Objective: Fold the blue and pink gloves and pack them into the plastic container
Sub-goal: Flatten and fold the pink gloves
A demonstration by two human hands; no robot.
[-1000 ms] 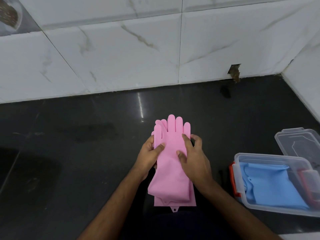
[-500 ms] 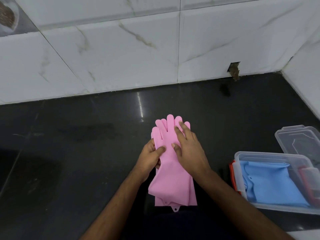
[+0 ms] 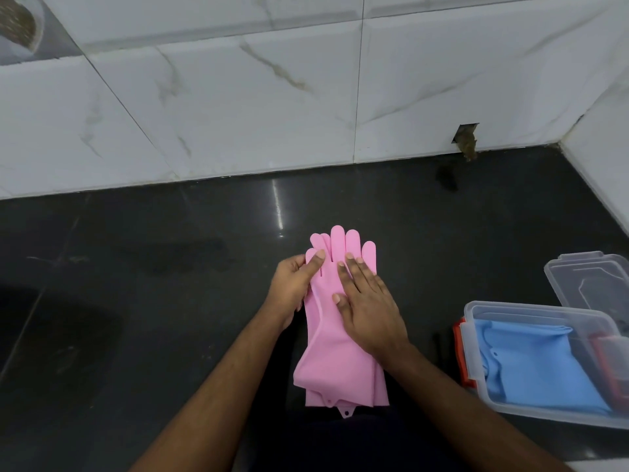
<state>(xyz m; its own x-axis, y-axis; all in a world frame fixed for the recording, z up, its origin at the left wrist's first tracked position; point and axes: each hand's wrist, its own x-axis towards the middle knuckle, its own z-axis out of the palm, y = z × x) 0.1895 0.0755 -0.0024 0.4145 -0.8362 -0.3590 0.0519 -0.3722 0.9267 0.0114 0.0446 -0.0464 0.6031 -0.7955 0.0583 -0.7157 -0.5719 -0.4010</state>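
Note:
Two pink gloves (image 3: 335,369) lie stacked on the dark counter, fingers pointing away from me. My left hand (image 3: 294,287) grips their left edge near the thumb, my thumb on top. My right hand (image 3: 369,308) lies flat on the upper glove with straight fingers pressing down. To the right stands the clear plastic container (image 3: 476,335) with orange clips. The folded blue gloves (image 3: 531,362) lie inside it.
The container's clear lid (image 3: 592,281) lies behind it at the right edge. A white marble-tiled wall (image 3: 272,97) rises at the back and right of the black counter (image 3: 136,284). A small hole in the wall (image 3: 465,137) sits at the back right.
My right hand has slid back down from the glove fingertips and flattened on the palm area. My left hand has shifted up along the left edge.

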